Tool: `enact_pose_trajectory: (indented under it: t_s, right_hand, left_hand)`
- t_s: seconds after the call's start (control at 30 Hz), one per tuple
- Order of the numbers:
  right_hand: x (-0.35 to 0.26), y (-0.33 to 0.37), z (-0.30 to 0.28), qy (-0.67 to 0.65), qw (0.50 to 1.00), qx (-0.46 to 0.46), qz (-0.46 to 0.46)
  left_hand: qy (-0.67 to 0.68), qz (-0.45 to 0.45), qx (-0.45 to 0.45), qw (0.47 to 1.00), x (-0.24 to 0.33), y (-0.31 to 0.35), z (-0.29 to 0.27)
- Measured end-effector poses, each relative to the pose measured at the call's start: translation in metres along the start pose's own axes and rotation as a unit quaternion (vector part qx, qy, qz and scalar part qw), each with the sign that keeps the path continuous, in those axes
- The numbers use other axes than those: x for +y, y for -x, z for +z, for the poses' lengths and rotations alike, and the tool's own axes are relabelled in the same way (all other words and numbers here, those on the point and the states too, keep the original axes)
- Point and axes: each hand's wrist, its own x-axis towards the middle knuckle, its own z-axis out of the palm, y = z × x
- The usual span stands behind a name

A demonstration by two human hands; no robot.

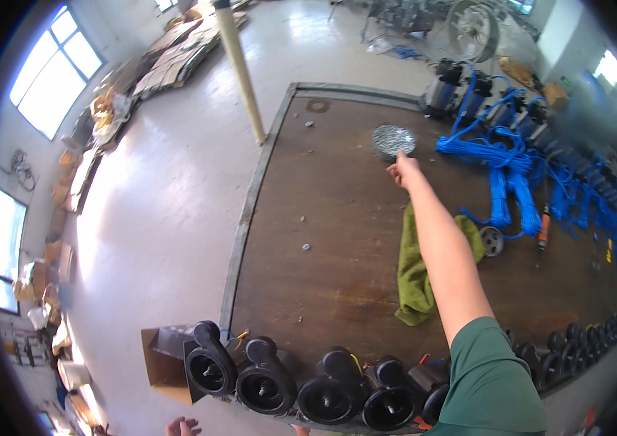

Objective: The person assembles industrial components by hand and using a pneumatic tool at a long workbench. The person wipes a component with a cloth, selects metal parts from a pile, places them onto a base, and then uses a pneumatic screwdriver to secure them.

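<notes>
My right arm, in a green sleeve, stretches far across the brown tabletop. My right hand is closed at the near rim of a round bowl filled with small shiny metal pieces. One digit lies over the rim and the others curl below it. Under the forearm lies a crumpled olive-green cloth, with a grey metal disc beside it. My left hand shows only partly at the lower edge, fingers bent and somewhat apart, with nothing seen in them.
Black round-faced motor units line the near edge, beside an open cardboard box. Bundled blue cords and metal cylinders crowd the right. An orange-handled screwdriver lies near them. Loose nuts dot the tabletop. A pole rises at the far-left corner.
</notes>
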Motion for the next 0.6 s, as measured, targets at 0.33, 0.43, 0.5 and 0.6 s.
enact_pose_trajectory:
  t_s: [0.33, 0.43, 0.5, 0.6]
  right_hand:
    - [-0.007, -0.043, -0.003, -0.1, 0.995, 0.008, -0.022]
    - [-0.001, -0.029, 0.029, -0.047, 0.997, 0.05, 0.021]
    - [0.023, -0.036, 0.01, -0.094, 0.995, 0.021, -0.003]
    - [0.041, -0.02, -0.033, -0.114, 0.993, -0.005, -0.016]
  left_hand:
    - [-0.023, -0.266, 0.043, 0.963, -0.219, 0.049, -0.092]
    - [-0.045, -0.274, 0.007, 0.961, -0.252, 0.073, -0.097]
    - [-0.056, -0.247, 0.013, 0.967, -0.286, 0.068, -0.099]
    - [-0.066, -0.22, -0.004, 0.973, -0.275, 0.056, -0.088]
